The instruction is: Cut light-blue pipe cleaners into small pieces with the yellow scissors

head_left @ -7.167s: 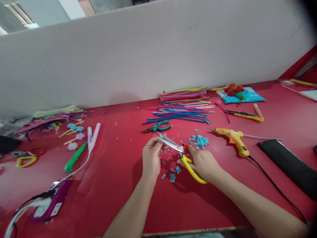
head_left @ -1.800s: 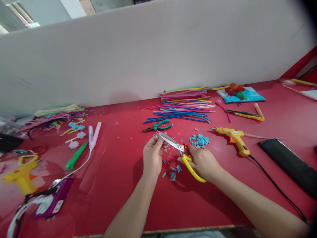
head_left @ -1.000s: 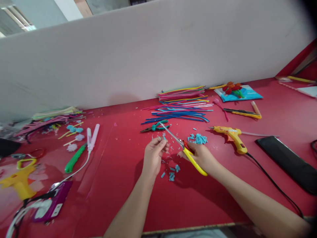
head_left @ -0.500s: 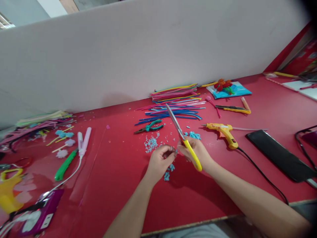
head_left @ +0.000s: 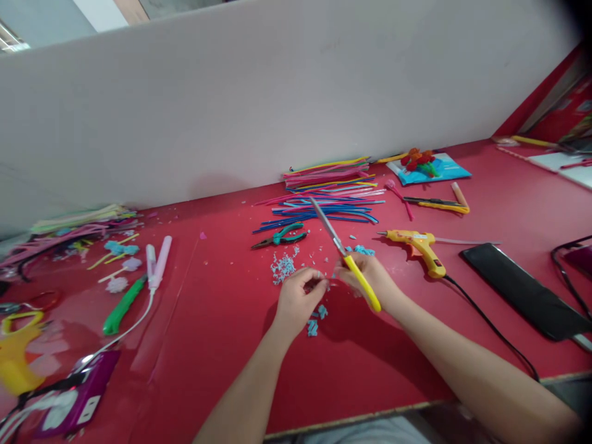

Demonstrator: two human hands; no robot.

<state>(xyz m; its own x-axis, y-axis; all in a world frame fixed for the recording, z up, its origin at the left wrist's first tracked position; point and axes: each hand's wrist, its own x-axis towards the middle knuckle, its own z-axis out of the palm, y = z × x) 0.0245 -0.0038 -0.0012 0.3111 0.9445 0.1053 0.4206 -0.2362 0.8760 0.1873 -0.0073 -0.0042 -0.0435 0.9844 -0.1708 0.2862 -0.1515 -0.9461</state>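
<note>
My right hand [head_left: 363, 274] is closed around the scissors [head_left: 342, 250], which have yellow handles and point up and away to the left. The fingertips of my left hand [head_left: 303, 296] are pinched together just left of my right fingers; whatever they hold is too small to make out. Short light-blue pieces [head_left: 313, 327] lie on the red table below my hands. A heap of finer blue clippings [head_left: 283, 267] is scattered beyond my left hand. More blue pieces [head_left: 363, 250] lie behind my right hand, which partly hides them.
Pliers [head_left: 280, 237] and bundles of coloured pipe cleaners [head_left: 324, 206] lie ahead. To the right are a yellow glue gun [head_left: 419, 243] with its cable and a black phone-like slab [head_left: 522, 290]. A pink hair-straightener-like tool [head_left: 157, 265], green-handled tool [head_left: 123, 308] and purple power strip [head_left: 87, 394] sit left.
My right hand has shifted slightly right with the scissors, widening the gap to my left fingertips. My left hand stays nearly in place, still pinched.
</note>
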